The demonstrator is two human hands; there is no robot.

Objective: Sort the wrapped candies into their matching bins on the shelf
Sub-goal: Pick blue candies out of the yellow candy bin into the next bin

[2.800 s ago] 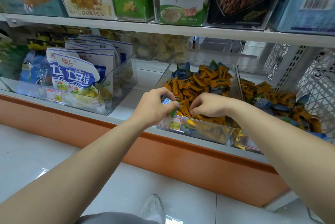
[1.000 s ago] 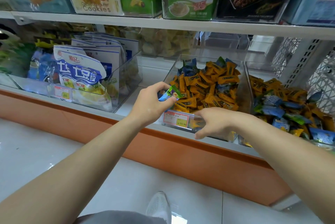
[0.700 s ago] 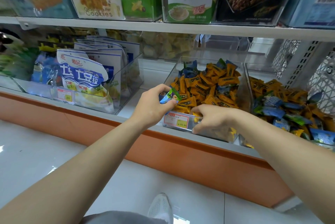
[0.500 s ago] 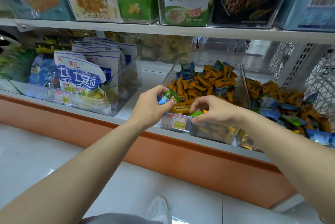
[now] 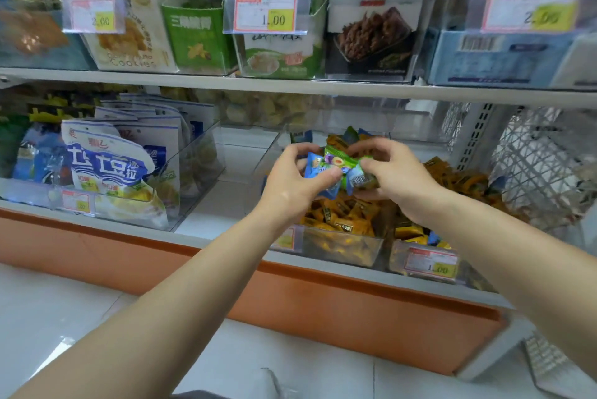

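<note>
A small bunch of blue-and-white wrapped candies [image 5: 318,169], with one green wrapped candy [image 5: 339,158] lying on top, is held in the air between both hands. It hangs directly above the clear plastic bin of orange-wrapped candies [image 5: 355,250], which stands at the front edge of the white lower shelf [image 5: 206,221], to the right of its middle. The long axis of the bunch runs from left to right and dips slightly towards the right. Its left end is gripped by the left hand [image 5: 290,185], whose thumb is pressed across the blue wrapper while the fingers are curled behind it. Its right end is pinched between thumb and fingertips of the right hand [image 5: 400,179], whose other fingers are loosely bent. Neither hand is nearer, since the bunch is touched by both. No spread palm is shown, and nothing else is held. A second clear bin [image 5: 398,255] stands just beside the first, towards the right end of the shelf. A few blue wrappers are seen there among the orange ones, so it is judged the likelier home for the blue pieces. This cannot be told for certain, and no bin of green candies alone can be made out. The coming move is judged to be a short carry to the right by the right hand, once the bunch has been parted.
</note>
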